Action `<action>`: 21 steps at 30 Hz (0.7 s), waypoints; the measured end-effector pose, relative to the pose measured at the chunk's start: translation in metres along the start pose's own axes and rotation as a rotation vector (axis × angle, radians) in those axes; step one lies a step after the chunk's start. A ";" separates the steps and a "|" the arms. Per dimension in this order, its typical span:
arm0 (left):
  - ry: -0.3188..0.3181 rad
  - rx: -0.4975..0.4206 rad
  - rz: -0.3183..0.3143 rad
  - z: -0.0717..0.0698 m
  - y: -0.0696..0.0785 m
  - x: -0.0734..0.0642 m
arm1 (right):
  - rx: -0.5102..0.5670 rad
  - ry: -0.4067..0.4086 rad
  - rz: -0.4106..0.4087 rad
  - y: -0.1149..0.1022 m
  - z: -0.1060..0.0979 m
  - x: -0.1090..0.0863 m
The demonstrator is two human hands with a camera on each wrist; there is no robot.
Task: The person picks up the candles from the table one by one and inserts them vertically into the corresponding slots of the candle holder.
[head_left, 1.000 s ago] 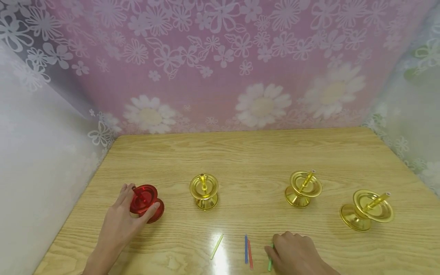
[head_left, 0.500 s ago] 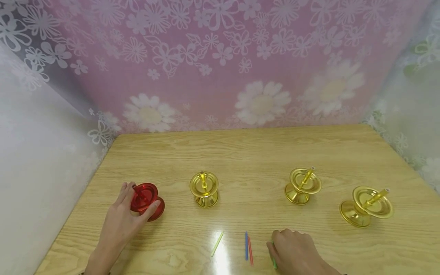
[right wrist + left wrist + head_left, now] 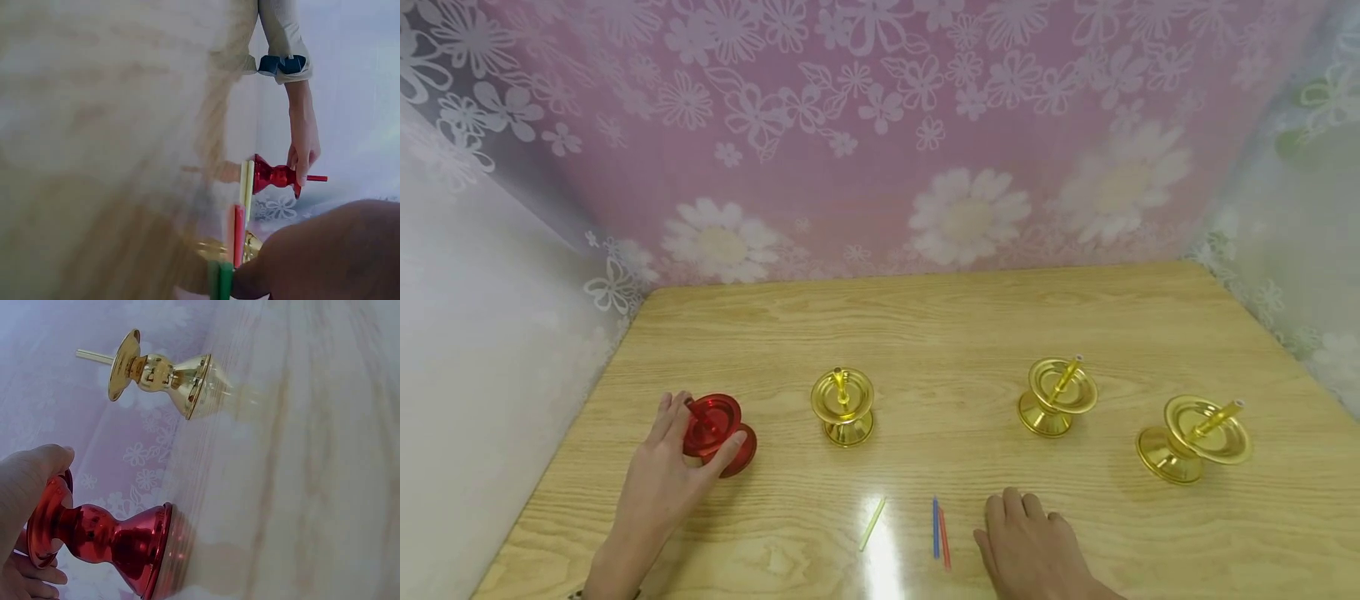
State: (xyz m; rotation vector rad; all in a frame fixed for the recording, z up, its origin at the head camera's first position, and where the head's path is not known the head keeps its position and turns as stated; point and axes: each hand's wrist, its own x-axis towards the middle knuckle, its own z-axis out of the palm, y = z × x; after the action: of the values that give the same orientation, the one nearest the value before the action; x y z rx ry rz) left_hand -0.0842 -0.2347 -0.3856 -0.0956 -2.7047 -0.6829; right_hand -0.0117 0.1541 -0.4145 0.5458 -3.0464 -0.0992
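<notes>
My left hand (image 3: 662,475) grips the dish of a shiny red candle holder (image 3: 713,425) at the left of the table. In the left wrist view, thumb and fingers lie around the rim of the red candle holder (image 3: 119,544), and its base rests on the table. My right hand (image 3: 1028,546) is low over the table's near side, fingers bent downward. A thin green candle (image 3: 225,282) shows at its fingertips in the right wrist view, where they pinch it close to the table; the head view hides it. Left of that hand lie a blue candle (image 3: 936,529), a red candle (image 3: 945,540) and a yellow-green candle (image 3: 872,525).
Three gold candle holders stand on the wooden table (image 3: 925,333): one left of centre (image 3: 842,407), one right of centre (image 3: 1057,398) and one at the far right (image 3: 1195,439). A pink flowered cloth (image 3: 850,192) hangs behind the table's back edge.
The green candle has shifted under my right hand and is now out of sight in the head view. My left hand keeps its grip on the red candle holder.
</notes>
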 end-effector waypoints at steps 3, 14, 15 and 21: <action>-0.001 0.004 0.002 0.000 0.000 0.000 | -0.034 0.044 -0.027 0.000 0.003 -0.002; -0.025 0.009 -0.022 -0.001 -0.001 -0.001 | -0.002 0.207 -0.174 0.003 0.004 0.005; -0.025 0.010 -0.022 -0.001 -0.001 -0.001 | -0.014 0.269 -0.199 0.004 0.003 0.007; -0.007 -0.003 -0.002 0.004 0.001 0.000 | 0.004 0.490 -0.304 0.004 -0.009 0.022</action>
State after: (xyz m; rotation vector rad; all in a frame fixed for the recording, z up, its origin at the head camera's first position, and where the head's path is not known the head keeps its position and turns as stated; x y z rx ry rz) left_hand -0.0854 -0.2320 -0.3880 -0.0959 -2.7106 -0.6887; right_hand -0.0332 0.1495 -0.4050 0.8810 -2.4755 0.0281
